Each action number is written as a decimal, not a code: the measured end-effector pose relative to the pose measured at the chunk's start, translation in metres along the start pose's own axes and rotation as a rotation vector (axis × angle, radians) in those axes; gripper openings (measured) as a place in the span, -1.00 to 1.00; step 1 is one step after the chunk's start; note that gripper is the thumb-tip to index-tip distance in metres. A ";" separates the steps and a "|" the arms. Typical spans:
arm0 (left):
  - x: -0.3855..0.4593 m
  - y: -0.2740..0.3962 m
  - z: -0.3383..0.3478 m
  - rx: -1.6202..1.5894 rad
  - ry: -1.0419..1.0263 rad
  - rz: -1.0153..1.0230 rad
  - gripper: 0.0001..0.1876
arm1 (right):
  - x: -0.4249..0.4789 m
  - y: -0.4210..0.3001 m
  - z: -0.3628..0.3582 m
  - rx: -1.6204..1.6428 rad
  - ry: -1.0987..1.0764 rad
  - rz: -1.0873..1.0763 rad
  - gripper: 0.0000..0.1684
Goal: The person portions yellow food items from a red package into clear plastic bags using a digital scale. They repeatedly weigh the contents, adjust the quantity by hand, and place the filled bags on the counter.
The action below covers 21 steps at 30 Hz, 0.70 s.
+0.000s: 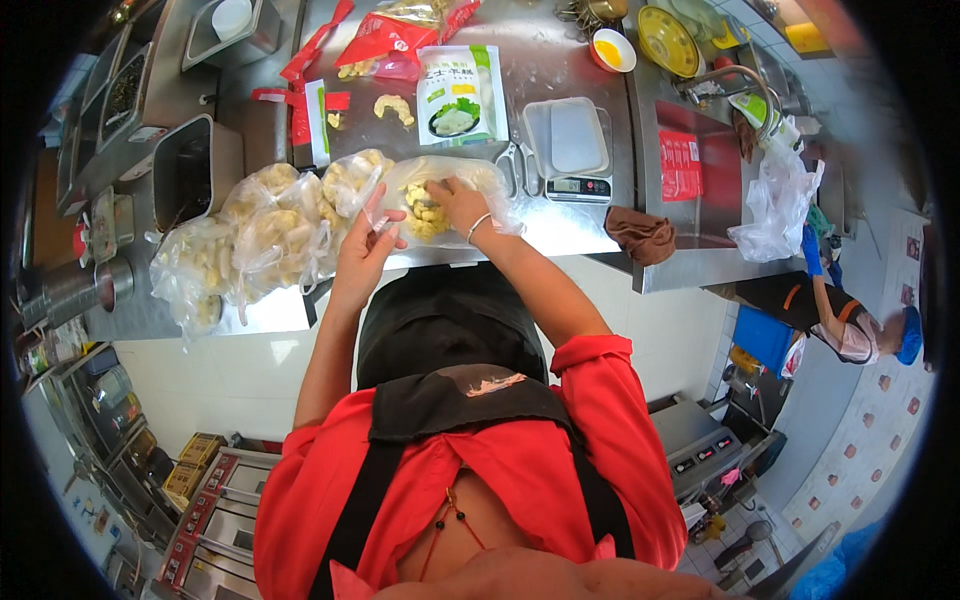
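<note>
On the steel worktable before me lies a clear plastic bag (481, 177) with yellow, curved food pieces (426, 217) inside. My right hand (463, 205) reaches over those pieces from the right, fingers bent down among them; whether it grips any is hidden. At the bag's left edge is my left hand (367, 244), its fingers apart and touching the thin film. Several filled, tied plastic bags (274, 232) lie to the left of it. Scissors (517, 166) and a digital kitchen scale (577, 189) bearing a translucent plastic tray (577, 139) lie on the right.
Behind the bag stands a white-and-green food packet (463, 94). Loose pieces (394, 109) and an opened red packet (405, 34) lie farther back. A brown cloth (640, 235) hangs over the table's edge beside the sink (694, 217). A co-worker (832, 311) stands at far right.
</note>
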State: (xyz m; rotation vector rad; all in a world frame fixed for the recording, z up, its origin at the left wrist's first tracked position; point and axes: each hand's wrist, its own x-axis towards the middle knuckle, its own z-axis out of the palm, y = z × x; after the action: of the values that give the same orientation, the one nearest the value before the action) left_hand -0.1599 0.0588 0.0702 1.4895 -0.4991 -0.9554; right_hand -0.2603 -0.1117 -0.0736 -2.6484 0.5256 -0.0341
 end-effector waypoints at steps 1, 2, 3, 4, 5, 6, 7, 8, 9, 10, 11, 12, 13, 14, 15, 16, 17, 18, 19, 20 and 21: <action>0.000 0.000 -0.001 -0.007 -0.003 0.000 -0.39 | 0.005 0.000 0.007 0.068 -0.012 0.109 -0.70; 0.000 0.001 -0.002 0.009 -0.005 -0.010 -0.39 | 0.007 0.008 0.009 -0.102 -0.172 0.095 -0.71; -0.002 -0.001 -0.005 0.022 0.003 -0.025 -0.39 | 0.008 -0.001 -0.003 -0.126 -0.202 0.132 -0.72; -0.004 -0.001 -0.006 0.034 0.004 -0.038 -0.39 | 0.009 -0.011 -0.019 -0.154 -0.232 0.173 -0.73; -0.006 -0.002 -0.006 0.027 0.007 -0.043 -0.39 | 0.006 -0.022 -0.027 -0.038 -0.122 0.275 -0.74; -0.007 -0.001 -0.007 0.022 0.010 -0.049 -0.40 | 0.005 -0.028 -0.031 0.081 -0.012 0.376 -0.75; -0.008 0.000 -0.008 0.020 0.009 -0.057 -0.40 | 0.006 -0.024 -0.021 0.055 0.016 0.286 -0.77; -0.008 0.001 -0.009 0.048 0.000 -0.056 -0.40 | 0.007 -0.016 -0.005 0.028 0.044 0.196 -0.78; -0.009 0.001 -0.011 0.074 -0.004 -0.058 -0.41 | 0.009 -0.019 -0.006 0.001 0.067 0.102 -0.80; -0.010 0.001 -0.012 0.101 -0.008 -0.059 -0.41 | 0.008 -0.021 -0.007 -0.055 0.009 0.036 -0.82; -0.011 0.003 -0.012 0.108 -0.008 -0.077 -0.41 | 0.007 -0.024 -0.008 -0.111 -0.048 -0.031 -0.83; -0.011 0.007 -0.012 0.114 -0.010 -0.093 -0.41 | 0.006 -0.027 -0.013 -0.169 -0.105 -0.095 -0.85; -0.011 0.009 -0.011 0.120 -0.012 -0.110 -0.42 | 0.006 -0.022 -0.006 -0.157 -0.004 -0.074 -0.85; -0.012 0.010 -0.011 0.115 -0.009 -0.115 -0.42 | 0.007 -0.014 0.006 -0.145 0.097 -0.053 -0.86; -0.012 0.010 -0.011 0.109 -0.003 -0.121 -0.42 | 0.008 -0.014 0.005 -0.133 0.195 -0.034 -0.86; -0.013 0.010 -0.011 0.102 0.003 -0.127 -0.42 | 0.008 -0.014 0.003 -0.124 0.191 0.004 -0.86; -0.013 0.010 -0.010 0.110 0.001 -0.122 -0.42 | 0.009 -0.014 0.002 -0.115 0.186 0.041 -0.86; -0.013 0.010 -0.008 0.119 -0.001 -0.115 -0.41 | 0.009 -0.016 -0.003 -0.107 0.183 0.078 -0.86; -0.012 0.011 -0.006 0.127 -0.004 -0.107 -0.41 | 0.010 -0.018 -0.003 -0.071 0.194 0.044 -0.89; -0.010 0.012 -0.005 0.145 -0.007 -0.096 -0.41 | 0.012 -0.021 -0.002 -0.034 0.205 0.009 -0.92; -0.008 0.014 -0.003 0.164 -0.011 -0.087 -0.42 | 0.013 -0.027 -0.003 0.004 0.215 -0.024 -0.94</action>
State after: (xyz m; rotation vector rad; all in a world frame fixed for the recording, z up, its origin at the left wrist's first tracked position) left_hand -0.1586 0.0647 0.0857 1.6655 -0.5348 -1.0101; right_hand -0.2392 -0.0955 -0.0599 -2.6625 0.5614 -0.3297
